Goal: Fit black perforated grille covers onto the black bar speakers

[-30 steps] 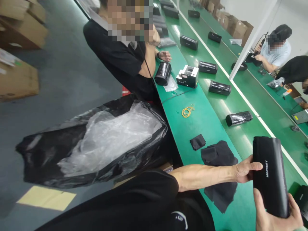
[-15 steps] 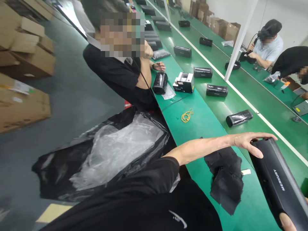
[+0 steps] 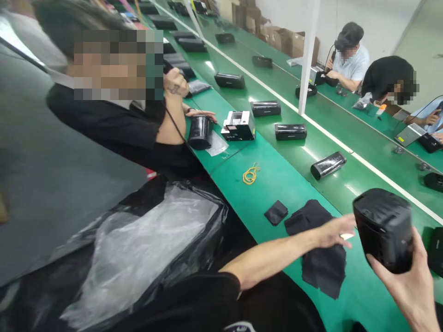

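My right hand [image 3: 410, 288] grips a black wrapped speaker [image 3: 382, 228] from below, its end face turned toward me, above the green bench [image 3: 277, 184]. My left hand [image 3: 334, 230] hovers just left of the speaker with fingers stretched out and nothing in them. It is over a pile of black cloth pouches [image 3: 320, 251]. A small white tab [image 3: 347, 236] lies by its fingertips. A folded black pouch [image 3: 276, 212] sits further left.
A seated person in black [image 3: 131, 133] works at my left with a black cylinder [image 3: 200, 132] and a boxed unit [image 3: 239, 126]. Several wrapped speakers [image 3: 328, 165] ride the belt. A yellow rubber-band bundle [image 3: 251, 174] lies mid-bench. A black bag of clear plastic [image 3: 145, 249] stands beside me.
My right hand has swung the speaker from lying lengthwise to end-on and raised it. My left hand came off its top and dropped back toward the pouches. The view panned right.
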### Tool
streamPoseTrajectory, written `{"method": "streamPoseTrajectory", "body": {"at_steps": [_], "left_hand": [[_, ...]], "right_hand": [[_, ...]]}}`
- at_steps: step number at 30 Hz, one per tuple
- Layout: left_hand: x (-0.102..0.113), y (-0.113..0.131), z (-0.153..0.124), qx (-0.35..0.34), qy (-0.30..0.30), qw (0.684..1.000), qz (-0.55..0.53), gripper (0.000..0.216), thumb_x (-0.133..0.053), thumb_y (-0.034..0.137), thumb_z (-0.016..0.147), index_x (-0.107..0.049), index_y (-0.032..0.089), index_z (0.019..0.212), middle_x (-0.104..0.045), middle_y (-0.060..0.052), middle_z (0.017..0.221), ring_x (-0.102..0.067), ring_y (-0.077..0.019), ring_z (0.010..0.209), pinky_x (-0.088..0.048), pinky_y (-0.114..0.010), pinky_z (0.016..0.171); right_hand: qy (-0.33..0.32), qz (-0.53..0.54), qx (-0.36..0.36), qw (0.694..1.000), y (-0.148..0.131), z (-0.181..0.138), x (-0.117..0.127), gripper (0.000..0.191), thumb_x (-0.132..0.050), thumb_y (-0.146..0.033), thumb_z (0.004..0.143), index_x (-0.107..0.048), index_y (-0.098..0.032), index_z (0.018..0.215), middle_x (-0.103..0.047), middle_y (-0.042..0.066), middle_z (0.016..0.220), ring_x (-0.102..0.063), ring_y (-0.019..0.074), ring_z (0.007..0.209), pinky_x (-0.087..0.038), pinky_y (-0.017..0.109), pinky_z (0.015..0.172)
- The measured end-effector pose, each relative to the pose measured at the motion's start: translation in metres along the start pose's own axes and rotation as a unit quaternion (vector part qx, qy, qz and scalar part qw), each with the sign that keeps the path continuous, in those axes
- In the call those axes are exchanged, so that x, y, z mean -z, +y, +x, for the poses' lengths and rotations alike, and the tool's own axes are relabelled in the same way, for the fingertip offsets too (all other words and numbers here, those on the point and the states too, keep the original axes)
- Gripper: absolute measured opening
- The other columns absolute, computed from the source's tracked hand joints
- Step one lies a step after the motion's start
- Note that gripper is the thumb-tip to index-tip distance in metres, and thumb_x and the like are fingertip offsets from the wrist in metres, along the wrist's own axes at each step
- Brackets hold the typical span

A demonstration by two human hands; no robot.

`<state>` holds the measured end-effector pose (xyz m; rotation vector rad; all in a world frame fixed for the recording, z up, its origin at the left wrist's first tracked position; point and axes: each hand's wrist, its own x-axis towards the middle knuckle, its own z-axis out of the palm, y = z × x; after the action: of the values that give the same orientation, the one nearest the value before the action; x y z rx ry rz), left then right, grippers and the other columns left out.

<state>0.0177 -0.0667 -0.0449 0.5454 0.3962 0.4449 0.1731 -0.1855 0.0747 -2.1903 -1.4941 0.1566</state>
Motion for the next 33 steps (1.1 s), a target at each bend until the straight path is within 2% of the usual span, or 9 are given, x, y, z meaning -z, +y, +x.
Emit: {"method": "streamPoseTrajectory", "body": {"at_steps": [2, 4, 8, 11, 13, 17, 24, 28, 33], "left_hand": [[0.008, 0.024, -0.012, -0.068, 0.043, 0.995, 0.055, 0.1, -0.085, 0.07, 0.066, -0.052, 0.033, 0.153, -0.049, -0.015, 0.16, -0.06, -0.0315, 0.128, -0.053, -0.051, 0.102], [0.01, 0.049, -0.022, -0.122, 0.024, 0.979, 0.161, 0.117, -0.096, 0.062, 0.055, -0.048, 0.035, 0.158, -0.042, -0.014, 0.166, -0.053, -0.0342, 0.14, -0.046, -0.05, 0.112], [-0.006, 0.068, -0.037, -0.155, 0.014, 0.922, 0.354, 0.114, -0.101, 0.048, 0.05, -0.056, 0.026, 0.153, -0.047, -0.014, 0.161, -0.048, -0.0382, 0.145, -0.034, -0.047, 0.125], [-0.012, 0.069, -0.058, -0.157, 0.064, 0.916, 0.363, 0.105, -0.096, 0.054, 0.053, -0.059, 0.023, 0.147, -0.057, -0.012, 0.151, -0.056, -0.0381, 0.134, -0.038, -0.046, 0.123], [-0.001, 0.073, -0.067, -0.139, 0.108, 0.913, 0.369, 0.102, -0.089, 0.059, 0.058, -0.055, 0.025, 0.148, -0.062, -0.01, 0.142, -0.06, -0.0375, 0.127, -0.044, -0.046, 0.117], [0.026, 0.084, -0.065, -0.128, 0.161, 0.905, 0.373, 0.1, -0.083, 0.065, 0.052, -0.057, 0.028, 0.141, -0.068, -0.008, 0.134, -0.065, -0.0376, 0.116, -0.054, -0.043, 0.105], [0.015, 0.09, -0.059, -0.11, 0.158, 0.92, 0.341, 0.089, -0.082, 0.057, 0.053, -0.061, 0.029, 0.134, -0.071, -0.007, 0.131, -0.068, -0.0363, 0.112, -0.059, -0.04, 0.093], [0.018, 0.084, -0.042, -0.013, 0.193, 0.922, 0.334, 0.095, -0.085, 0.062, 0.055, -0.061, 0.026, 0.14, -0.076, -0.006, 0.119, -0.071, -0.0332, 0.111, -0.059, -0.036, 0.092], [0.03, 0.076, -0.034, 0.055, 0.196, 0.937, 0.282, 0.097, -0.084, 0.068, 0.065, -0.057, 0.028, 0.149, -0.078, -0.004, 0.115, -0.075, -0.0292, 0.107, -0.061, -0.034, 0.087]], "right_hand": [[-0.016, -0.073, 0.086, 0.994, 0.015, 0.002, 0.008, 0.09, -0.066, -0.061, 0.084, -0.041, -0.022, 0.162, -0.062, 0.018, 0.139, -0.062, 0.0444, 0.12, -0.053, 0.057, 0.092], [-0.054, -0.138, 0.168, 0.974, 0.028, 0.004, 0.007, 0.081, -0.058, -0.054, 0.086, -0.044, -0.024, 0.159, -0.065, 0.017, 0.133, -0.065, 0.0433, 0.111, -0.053, 0.056, 0.084], [-0.091, -0.142, 0.18, 0.969, 0.027, 0.002, -0.008, 0.081, -0.062, -0.043, 0.086, -0.04, -0.023, 0.162, -0.064, 0.019, 0.135, -0.063, 0.0432, 0.118, -0.05, 0.06, 0.096], [-0.076, -0.025, 0.135, 0.988, 0.018, -0.007, -0.011, 0.09, -0.076, -0.052, 0.084, -0.041, -0.024, 0.162, -0.055, 0.019, 0.151, -0.042, 0.0449, 0.148, -0.028, 0.067, 0.121], [-0.032, 0.095, 0.03, 0.995, 0.016, -0.014, -0.012, 0.11, -0.081, -0.069, 0.077, -0.035, -0.021, 0.164, -0.041, 0.021, 0.164, -0.03, 0.0444, 0.156, -0.023, 0.065, 0.125], [-0.106, 0.337, -0.068, 0.933, 0.013, -0.028, -0.018, 0.12, -0.085, -0.076, 0.072, -0.029, -0.025, 0.166, -0.032, 0.019, 0.171, -0.034, 0.0375, 0.155, -0.029, 0.053, 0.125], [-0.025, 0.406, -0.104, 0.908, -0.004, -0.039, -0.024, 0.077, -0.094, -0.057, 0.067, -0.064, -0.028, 0.132, -0.057, 0.01, 0.141, -0.052, 0.0347, 0.136, -0.039, 0.047, 0.116], [-0.052, 0.462, -0.205, 0.861, 0.016, -0.033, -0.05, 0.08, -0.092, -0.064, 0.065, -0.062, -0.025, 0.129, -0.065, 0.008, 0.119, -0.062, 0.0315, 0.111, -0.049, 0.045, 0.1], [-0.049, 0.487, -0.242, 0.837, 0.029, -0.044, -0.076, 0.097, -0.089, -0.072, 0.064, -0.056, -0.027, 0.143, -0.066, 0.009, 0.122, -0.063, 0.0307, 0.111, -0.049, 0.045, 0.099]]}}
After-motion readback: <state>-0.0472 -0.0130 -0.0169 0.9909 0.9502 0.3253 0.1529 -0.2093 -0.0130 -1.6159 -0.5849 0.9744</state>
